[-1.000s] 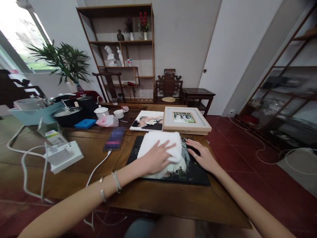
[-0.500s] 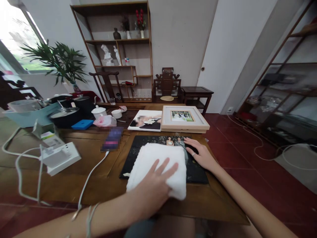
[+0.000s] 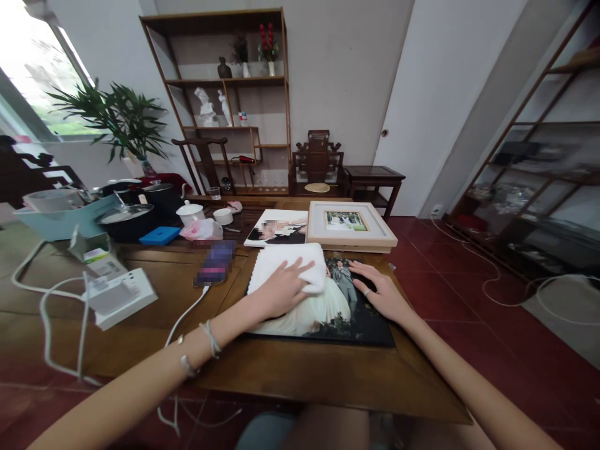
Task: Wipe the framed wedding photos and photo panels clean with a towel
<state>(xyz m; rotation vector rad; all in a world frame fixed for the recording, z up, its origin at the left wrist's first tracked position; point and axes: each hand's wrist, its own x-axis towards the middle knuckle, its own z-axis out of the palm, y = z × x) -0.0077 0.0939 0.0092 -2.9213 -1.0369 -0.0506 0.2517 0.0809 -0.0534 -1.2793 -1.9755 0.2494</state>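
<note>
My left hand (image 3: 285,287) lies palm down on a folded white towel (image 3: 267,265), pressing it with fingers spread; its thumb is hidden. The towel covers the far left part of a dark wedding photo panel (image 3: 360,325), which lies flat near the table's front edge. A couple in a pale dress and a grey suit shows on the panel's uncovered part. At the panel's right side my right hand (image 3: 382,294), wearing a ring, rests with its fingers stretched over the surface.
Behind the panel lie another photo print (image 3: 290,232) and a light wooden picture frame (image 3: 384,234). To the left are a phone (image 3: 215,262) on a white cable, a white power strip (image 3: 124,299), a blue box (image 3: 159,235) and pots (image 3: 126,222). All stand on the wooden table (image 3: 300,375).
My left hand has pushed the towel away from me and slightly left, baring the pale dress on the panel. My right hand has stayed in place.
</note>
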